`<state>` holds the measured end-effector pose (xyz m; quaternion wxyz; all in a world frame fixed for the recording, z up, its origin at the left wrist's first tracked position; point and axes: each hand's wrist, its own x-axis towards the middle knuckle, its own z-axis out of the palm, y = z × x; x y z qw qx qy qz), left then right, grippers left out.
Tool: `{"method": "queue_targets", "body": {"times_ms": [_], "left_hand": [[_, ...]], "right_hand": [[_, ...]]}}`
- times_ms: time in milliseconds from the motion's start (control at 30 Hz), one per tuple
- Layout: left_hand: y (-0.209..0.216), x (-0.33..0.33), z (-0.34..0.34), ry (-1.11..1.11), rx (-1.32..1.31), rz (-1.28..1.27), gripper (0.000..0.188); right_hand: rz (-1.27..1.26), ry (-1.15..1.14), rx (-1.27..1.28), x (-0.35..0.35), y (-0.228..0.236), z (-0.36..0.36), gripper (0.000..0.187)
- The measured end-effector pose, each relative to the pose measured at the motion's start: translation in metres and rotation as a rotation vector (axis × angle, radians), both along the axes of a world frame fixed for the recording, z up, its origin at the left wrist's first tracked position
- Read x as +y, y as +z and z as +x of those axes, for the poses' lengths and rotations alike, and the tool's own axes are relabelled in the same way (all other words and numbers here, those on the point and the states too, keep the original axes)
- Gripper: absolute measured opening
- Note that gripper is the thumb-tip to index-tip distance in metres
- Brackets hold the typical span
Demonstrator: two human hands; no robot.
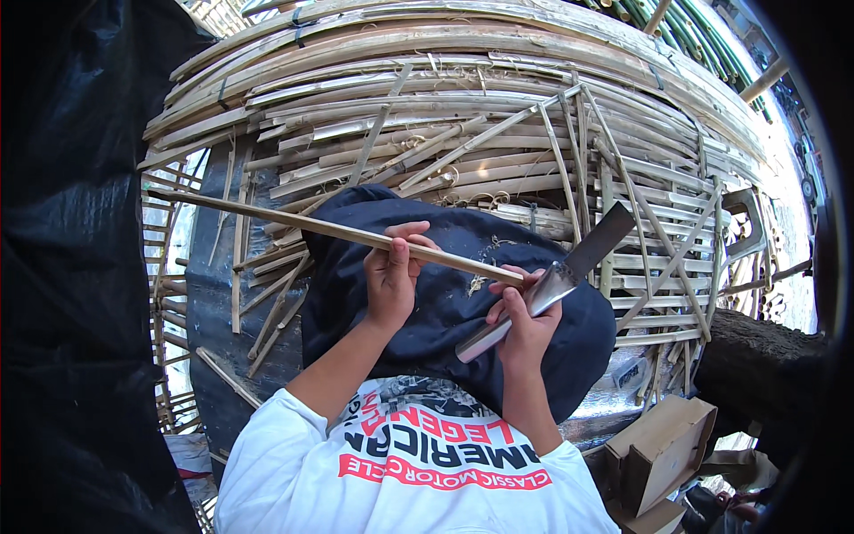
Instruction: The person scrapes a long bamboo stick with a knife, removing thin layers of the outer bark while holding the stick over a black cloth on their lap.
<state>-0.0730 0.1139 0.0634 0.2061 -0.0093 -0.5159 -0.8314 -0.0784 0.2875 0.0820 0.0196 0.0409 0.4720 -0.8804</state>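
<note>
A long, narrow bamboo strip (pixel 302 221) runs slantwise across in front of me, from the far left down to my right hand. Fingers and thumb of my left hand (pixel 391 278) are closed around it near its right part. My right hand (pixel 525 327) grips a knife (pixel 602 240) with a broad dark blade and a shiny metal handle; the blade points up and right. The strip's right end meets the fingers of that same hand, beside the handle. Dark blue cloth (pixel 569 356) covers my lap below both hands, with pale shavings (pixel 476 285) on it.
Split bamboo slats (pixel 498 116) lie stacked ahead, with thin strips leaning over them. A black sheet (pixel 80 267) hangs at the left. At the right are a dark log (pixel 756 347) and an open cardboard box (pixel 672 449). Loose strips (pixel 280 311) lie left of my lap.
</note>
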Motion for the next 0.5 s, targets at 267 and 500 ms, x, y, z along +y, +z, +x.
{"method": "queue_targets", "body": {"times_ms": [267, 500], "left_hand": [[-0.002, -0.024, 0.031, -0.331, -0.101, -0.223, 0.041], [0.082, -0.038, 0.085, -0.171, -0.197, -1.122, 0.033]], "right_hand": [[-0.192, -0.002, 0.019, 0.009, -0.002, -0.016, 0.032], [-0.064, 0.030, 0.084, 0.022, -0.003, -0.037, 0.035]]}}
